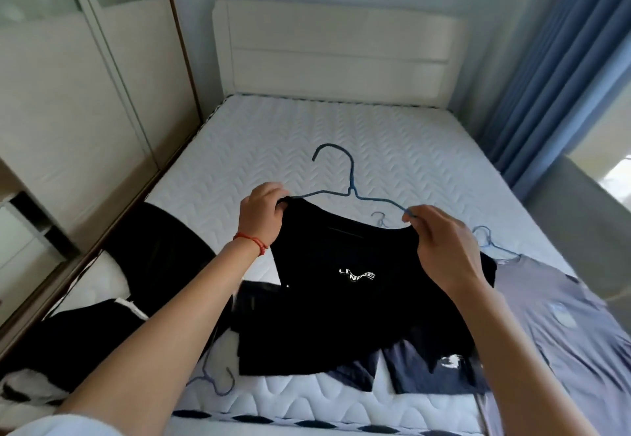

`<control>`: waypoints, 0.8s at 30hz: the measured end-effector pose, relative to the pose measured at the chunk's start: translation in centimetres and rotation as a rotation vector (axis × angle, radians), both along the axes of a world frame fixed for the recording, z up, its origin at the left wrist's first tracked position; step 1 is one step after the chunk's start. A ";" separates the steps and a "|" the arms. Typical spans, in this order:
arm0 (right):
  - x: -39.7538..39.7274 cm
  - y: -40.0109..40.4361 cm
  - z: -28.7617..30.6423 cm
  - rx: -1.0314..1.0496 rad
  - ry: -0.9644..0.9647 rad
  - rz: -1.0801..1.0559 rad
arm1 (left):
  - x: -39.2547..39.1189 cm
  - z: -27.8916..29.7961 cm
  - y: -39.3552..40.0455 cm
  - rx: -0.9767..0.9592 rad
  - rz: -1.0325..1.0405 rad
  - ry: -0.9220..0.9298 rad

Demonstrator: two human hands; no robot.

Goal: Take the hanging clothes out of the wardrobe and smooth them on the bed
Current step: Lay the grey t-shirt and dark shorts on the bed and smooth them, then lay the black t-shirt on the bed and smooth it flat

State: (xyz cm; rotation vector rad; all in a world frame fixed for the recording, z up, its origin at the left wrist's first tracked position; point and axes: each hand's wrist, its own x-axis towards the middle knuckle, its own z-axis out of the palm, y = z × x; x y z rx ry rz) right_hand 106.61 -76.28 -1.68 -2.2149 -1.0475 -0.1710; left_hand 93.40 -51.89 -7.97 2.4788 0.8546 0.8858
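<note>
Both raised hands, left hand point(261, 208) and right hand point(440, 244), pinch one black logo T-shirt point(341, 285) on one blue wire hanger point(348, 189) above the white quilted mattress point(307, 135).

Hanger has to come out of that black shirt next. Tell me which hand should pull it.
Probably right: the right hand already pinches the blue hanger at its end, while the left hand grips the black shirt shoulder.

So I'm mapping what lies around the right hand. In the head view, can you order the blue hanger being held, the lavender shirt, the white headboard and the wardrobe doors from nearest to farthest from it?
From the right hand:
1. Blue hanger: its end is in the hand's grip, above the black shirt.
2. Lavender shirt: on the bed, just right.
3. White headboard: far end of the bed.
4. Wardrobe doors: far left.
</note>
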 end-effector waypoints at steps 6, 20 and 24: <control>2.3 -3.4 4.8 0.203 -0.082 0.034 | -0.6 5.6 -3.5 0.113 -0.106 -0.134; 3.4 -7.7 8.8 0.260 -0.059 0.093 | -5.6 15.4 -7.5 0.294 0.004 -0.376; 2.5 -7.4 10.0 0.255 -0.155 0.140 | -6.9 16.7 -8.1 0.320 0.010 -0.410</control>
